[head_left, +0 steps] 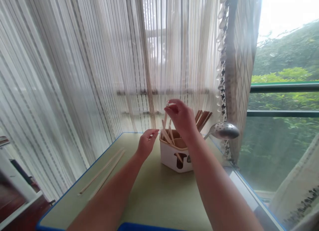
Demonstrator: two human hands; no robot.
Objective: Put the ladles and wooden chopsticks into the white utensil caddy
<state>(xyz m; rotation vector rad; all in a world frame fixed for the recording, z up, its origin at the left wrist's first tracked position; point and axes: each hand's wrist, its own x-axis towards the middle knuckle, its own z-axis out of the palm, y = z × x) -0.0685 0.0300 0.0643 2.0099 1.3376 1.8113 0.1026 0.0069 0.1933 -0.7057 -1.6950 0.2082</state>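
My right hand (180, 116) is closed in a pinch above a white utensil caddy (171, 157). From its fingertips a pale wooden chopstick (165, 119) hangs down toward the caddy's left side. Just left of the rim, my left hand (146, 143) has thumb and finger pressed together at the upper end of another pale chopstick (167, 137), which slants down into the caddy. Brown chopsticks (204, 119) stand in the caddy's right part, partly behind my right hand. A slotted metal ladle (224, 130) leans out over the right side.
Two pale chopsticks (107, 173) lie on the left of the green table (154, 197), which has a blue edge. Part of a blue object (144, 227) shows at the near edge. Behind hang sheer striped curtains (99, 74); a window railing (284, 88) is at right.
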